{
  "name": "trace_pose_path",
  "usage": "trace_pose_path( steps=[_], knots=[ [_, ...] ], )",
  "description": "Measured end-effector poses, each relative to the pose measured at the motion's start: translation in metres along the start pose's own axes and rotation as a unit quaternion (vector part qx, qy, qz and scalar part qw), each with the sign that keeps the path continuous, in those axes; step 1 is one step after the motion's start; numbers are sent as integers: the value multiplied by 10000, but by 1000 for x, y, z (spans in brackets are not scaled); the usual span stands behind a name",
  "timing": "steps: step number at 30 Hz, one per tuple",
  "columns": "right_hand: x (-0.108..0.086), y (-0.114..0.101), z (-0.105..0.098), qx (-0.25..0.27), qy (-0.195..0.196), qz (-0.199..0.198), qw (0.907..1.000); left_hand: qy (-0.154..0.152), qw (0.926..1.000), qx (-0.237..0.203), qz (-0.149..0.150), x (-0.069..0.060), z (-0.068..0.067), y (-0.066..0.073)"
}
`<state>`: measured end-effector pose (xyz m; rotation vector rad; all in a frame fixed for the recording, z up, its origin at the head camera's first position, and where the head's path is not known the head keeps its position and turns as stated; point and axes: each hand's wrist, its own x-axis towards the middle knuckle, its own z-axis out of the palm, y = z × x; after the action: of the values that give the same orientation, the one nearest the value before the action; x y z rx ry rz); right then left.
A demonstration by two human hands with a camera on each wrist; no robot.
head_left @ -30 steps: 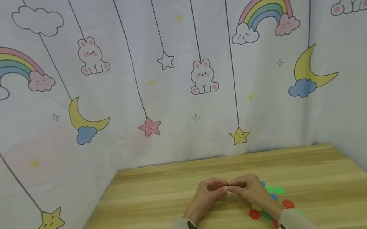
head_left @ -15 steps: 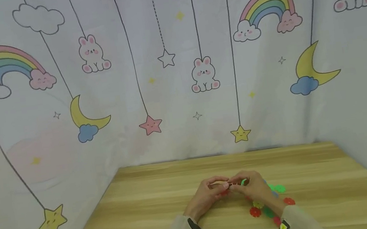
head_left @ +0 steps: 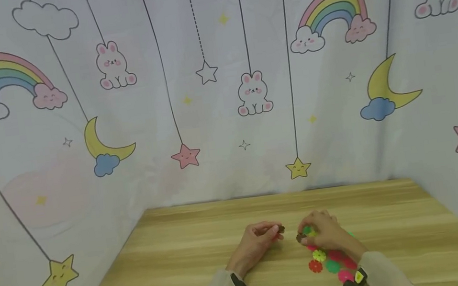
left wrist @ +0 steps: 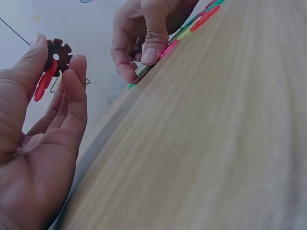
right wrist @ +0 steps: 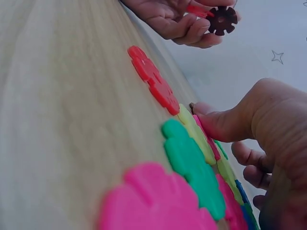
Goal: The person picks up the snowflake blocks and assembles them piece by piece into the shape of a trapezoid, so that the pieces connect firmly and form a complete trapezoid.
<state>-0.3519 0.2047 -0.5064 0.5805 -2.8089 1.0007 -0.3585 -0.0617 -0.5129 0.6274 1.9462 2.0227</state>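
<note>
My left hand (head_left: 254, 245) pinches a dark brown notched plastic disc (left wrist: 61, 56), the flower-shaped snowflake kind, raised above the table. A red notched disc (left wrist: 44, 82) is slotted into it at an angle, as the left wrist view shows. To its right, my right hand (head_left: 326, 232) is low over a cluster of coloured discs. Between its thumb and index finger it pinches a second brown disc (head_left: 300, 238), nearly flat at the table. A gap lies between the two hands. Part of the cluster is hidden under the right hand.
Around the right hand lie a red disc (head_left: 315, 266), a yellow disc (head_left: 319, 255), a green disc (head_left: 333, 266) and a pink disc (head_left: 345, 276), with several more beneath the forearm. The wooden table (head_left: 175, 266) meets a patterned curtain (head_left: 225, 177) at the back.
The hands were together at the joined pieces. My right hand has since moved away to the right, to the disc cluster, and now pinches a brown disc there. The left hand has stayed nearly in place.
</note>
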Motion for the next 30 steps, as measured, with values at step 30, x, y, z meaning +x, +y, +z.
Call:
trace_pose_path(
  steps=[30],
  knots=[
    [5,-15,0,2906,-27,-744,9540,-89,9996,246,-53,-1,-2,3]
  ],
)
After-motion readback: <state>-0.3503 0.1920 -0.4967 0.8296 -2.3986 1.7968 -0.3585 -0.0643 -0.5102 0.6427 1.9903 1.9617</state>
